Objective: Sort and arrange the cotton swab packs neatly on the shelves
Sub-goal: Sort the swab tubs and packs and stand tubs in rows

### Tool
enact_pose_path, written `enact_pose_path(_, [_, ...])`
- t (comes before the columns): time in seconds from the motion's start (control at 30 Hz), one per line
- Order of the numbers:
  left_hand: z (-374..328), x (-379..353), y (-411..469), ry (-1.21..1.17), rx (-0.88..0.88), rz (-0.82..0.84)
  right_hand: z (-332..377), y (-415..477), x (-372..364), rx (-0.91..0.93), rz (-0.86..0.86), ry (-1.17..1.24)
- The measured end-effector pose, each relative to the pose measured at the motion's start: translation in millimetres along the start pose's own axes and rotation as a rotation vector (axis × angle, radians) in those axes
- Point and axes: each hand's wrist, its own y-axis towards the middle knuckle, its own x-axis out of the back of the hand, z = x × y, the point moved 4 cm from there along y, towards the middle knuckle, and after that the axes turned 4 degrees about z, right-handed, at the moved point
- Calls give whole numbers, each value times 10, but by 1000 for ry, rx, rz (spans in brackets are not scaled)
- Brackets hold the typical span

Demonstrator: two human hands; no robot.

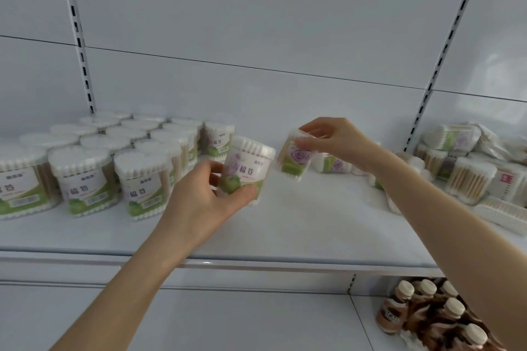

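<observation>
Two bare forearms fill the foreground. The left hand grips a clear plastic cotton swab pack with a green-and-white label, just above the white shelf. The right hand pinches a tilted rose-printed pack by its top. Best to set each one upright, label forward, flush against the standing rows. White swab tips crowd under the lids.

Both arms reach forward; left grip curled low, right grip pinching higher with fingertips
</observation>
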Motion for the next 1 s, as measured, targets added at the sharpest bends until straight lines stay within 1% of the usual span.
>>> enact_pose_path(0.13, [-1, 53, -168, -17, -38, -10, 165, 114, -237, 44, -48, -40])
enact_pose_path(0.2, [13, 100, -236, -22, -45, -20, 259, 175, -432, 57, -18, -192])
enact_pose_path(0.27, [44, 155, -286, -23, -33, -23, 334, 214, -570, 77, 72, -380])
enact_pose_path(0.3, [63, 185, -303, -26, -24, -26, 370, 217, -590, 78, 145, -433])
enact_pose_path(0.37, [96, 244, -338, -32, -8, -34, 419, 205, -559, 67, 293, -464])
enact_pose_path(0.4, [105, 265, -352, -37, -3, -37, 431, 206, -531, 61, 332, -466])
enact_pose_path(0.43, [114, 280, -369, -41, 0, -38, 435, 221, -514, 67, 335, -462])
enact_pose_path(0.57, [139, 286, -412, -26, 9, -24, 442, 378, -660, 155, 255, -395])
enact_pose_path(0.7, [164, 305, -427, -26, 26, -13, 580, 554, -887, 237, 250, -324])
enact_pose_path(1.0, [198, 321, -424, -16, 33, -9, 614, 788, -1091, 257, 176, -332])
